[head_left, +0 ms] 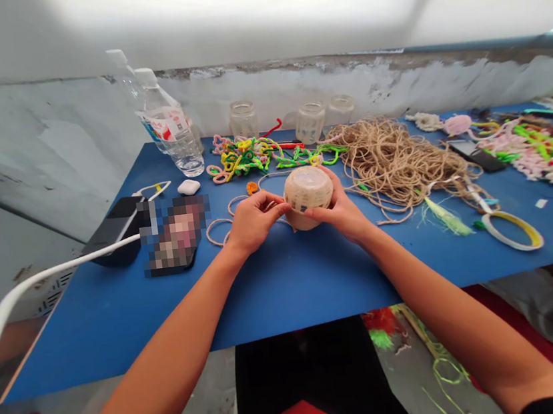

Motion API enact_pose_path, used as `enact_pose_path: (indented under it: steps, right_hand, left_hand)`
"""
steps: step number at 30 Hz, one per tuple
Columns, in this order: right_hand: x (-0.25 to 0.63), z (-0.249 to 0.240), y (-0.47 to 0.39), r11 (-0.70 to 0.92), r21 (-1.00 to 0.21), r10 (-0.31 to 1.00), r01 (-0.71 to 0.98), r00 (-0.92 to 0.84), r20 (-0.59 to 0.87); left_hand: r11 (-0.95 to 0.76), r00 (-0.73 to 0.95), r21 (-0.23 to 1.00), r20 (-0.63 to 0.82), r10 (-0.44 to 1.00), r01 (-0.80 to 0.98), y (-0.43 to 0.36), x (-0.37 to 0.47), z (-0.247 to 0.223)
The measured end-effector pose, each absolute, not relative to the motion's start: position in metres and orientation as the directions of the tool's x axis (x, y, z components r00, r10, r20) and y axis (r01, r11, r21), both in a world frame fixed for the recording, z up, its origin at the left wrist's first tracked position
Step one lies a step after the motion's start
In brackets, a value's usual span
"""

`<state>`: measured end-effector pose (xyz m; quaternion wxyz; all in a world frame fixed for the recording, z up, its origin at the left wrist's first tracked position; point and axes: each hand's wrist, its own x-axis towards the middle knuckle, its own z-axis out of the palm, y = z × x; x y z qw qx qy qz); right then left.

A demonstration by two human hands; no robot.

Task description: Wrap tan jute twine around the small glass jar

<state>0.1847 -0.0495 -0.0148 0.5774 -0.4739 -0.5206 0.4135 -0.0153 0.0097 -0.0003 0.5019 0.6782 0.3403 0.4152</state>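
A jar (308, 193) covered in a beige wrapping is held above the front half of the blue table, its clear round end facing up. My right hand (338, 209) is closed around its right side, the thumb across the front. At the jar's left side my left hand (256, 219) pinches with thumb and fingertips, seemingly on the twine; the exact grip is too small to make out. Loops of that twine (219, 232) lie on the table behind my left hand. A big tangled heap of brown twine (391, 156) lies to the right of the jar.
Glass jars (244, 118) and plastic bottles (170, 122) stand along the wall. Colourful pipe-cleaner pieces (245, 156) lie behind my hands. Left are a phone (176, 236), a black device (118, 233) and a white earbud case (189, 187); right, a tape roll (514, 231).
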Motion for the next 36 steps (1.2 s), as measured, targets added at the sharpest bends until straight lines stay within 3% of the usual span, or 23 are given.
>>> enact_pose_path:
  steps: [19,29,36]
  right_hand:
    - [0.1833,-0.0149,-0.0511,0.228,-0.973,0.963,0.042,0.139,0.232]
    - [0.1835,-0.0177,-0.05,0.213,-0.977,0.967,0.016,0.137,0.214]
    - [0.1815,-0.0171,-0.0497,0.215,-0.977,0.962,0.009,0.171,0.213]
  left_hand:
    - [-0.184,0.471,0.983,0.154,0.869,0.018,0.0111,-0.0143,0.0017]
    - [-0.274,0.498,0.957,0.192,0.846,0.098,0.0125,-0.0149,-0.006]
    - [-0.146,0.506,0.989,0.112,0.855,0.028,0.0103,-0.014,0.0005]
